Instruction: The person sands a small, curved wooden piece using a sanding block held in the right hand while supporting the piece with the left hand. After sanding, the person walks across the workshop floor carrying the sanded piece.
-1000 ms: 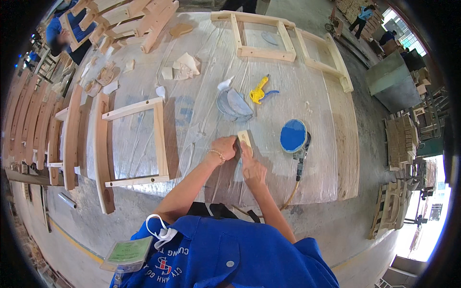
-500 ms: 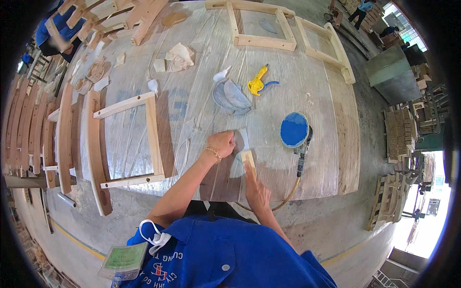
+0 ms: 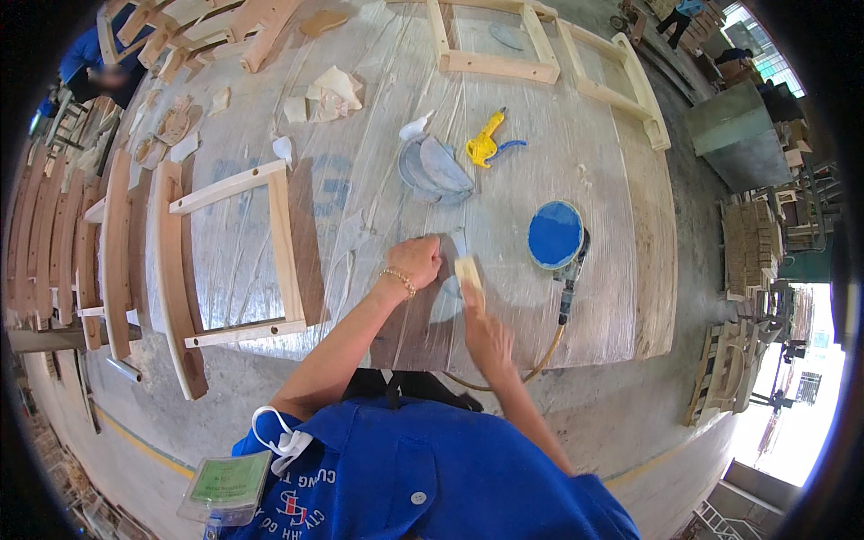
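Note:
My right hand (image 3: 489, 344) grips the pale wooden handle of a putty knife (image 3: 468, 273); its thin metal blade points away from me, low over the plastic-covered table (image 3: 378, 198). Just left of the blade is my left hand (image 3: 416, 261), its fingers curled into a fist; whatever may be inside is hidden. Beyond my hands lie a pile of worn grey sanding discs (image 3: 434, 171) and a yellow air blow gun (image 3: 484, 144) with a blue lever. Right of the knife, an air sander (image 3: 555, 236) rests with its round blue pad facing up.
A wooden frame (image 3: 281, 243) stands at the left, near more curved wooden parts (image 3: 117, 252). Further frames (image 3: 499, 65) lie along the far edge. Crumpled paper (image 3: 335, 90) sits far left. The sander's hose (image 3: 544, 360) runs off the front edge. A co-worker (image 3: 94, 72) is at upper left.
The putty knife and my right hand have moved slightly away from me. My left fist stays beside the blade. The whole view has shifted a little.

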Demonstrator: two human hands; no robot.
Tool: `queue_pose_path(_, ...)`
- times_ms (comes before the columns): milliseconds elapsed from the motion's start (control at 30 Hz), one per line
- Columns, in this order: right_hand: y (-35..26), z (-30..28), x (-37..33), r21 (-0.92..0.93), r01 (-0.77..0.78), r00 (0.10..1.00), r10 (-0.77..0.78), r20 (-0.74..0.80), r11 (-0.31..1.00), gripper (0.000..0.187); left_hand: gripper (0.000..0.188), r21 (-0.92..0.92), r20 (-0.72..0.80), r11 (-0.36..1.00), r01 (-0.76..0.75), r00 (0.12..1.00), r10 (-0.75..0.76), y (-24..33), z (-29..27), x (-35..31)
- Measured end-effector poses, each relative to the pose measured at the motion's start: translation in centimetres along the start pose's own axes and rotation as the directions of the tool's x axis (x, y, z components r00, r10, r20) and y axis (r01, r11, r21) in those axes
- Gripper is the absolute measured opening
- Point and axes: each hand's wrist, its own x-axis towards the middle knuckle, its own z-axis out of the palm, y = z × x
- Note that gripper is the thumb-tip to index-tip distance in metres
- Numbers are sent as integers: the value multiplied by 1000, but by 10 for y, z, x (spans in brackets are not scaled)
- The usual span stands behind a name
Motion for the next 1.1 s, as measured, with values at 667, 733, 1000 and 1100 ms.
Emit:
queue_pose_path(667, -14, 9, -5, 18, 9, 1000, -8, -27, 1000, 50, 14, -73, 58, 996, 58, 997, -54, 1, -2, 2)
queue_pose_path(733, -8, 6, -16, 15, 96, 989, -93, -118, 995, 49, 14, -78, 55, 996, 39, 998, -35, -1, -3, 3)
queue_pose_path(1000, 1, 9, 25, -44, 120, 964, -127, -233, 992, 49, 16, -18, 61, 1000, 20, 998, -19, 5, -2, 7)
queue_pose_path(1100, 6, 5, -13, 13, 69, 988, -66, -139, 998, 50, 16, -59, 118, 995, 78, 991, -71, 3, -6, 2)
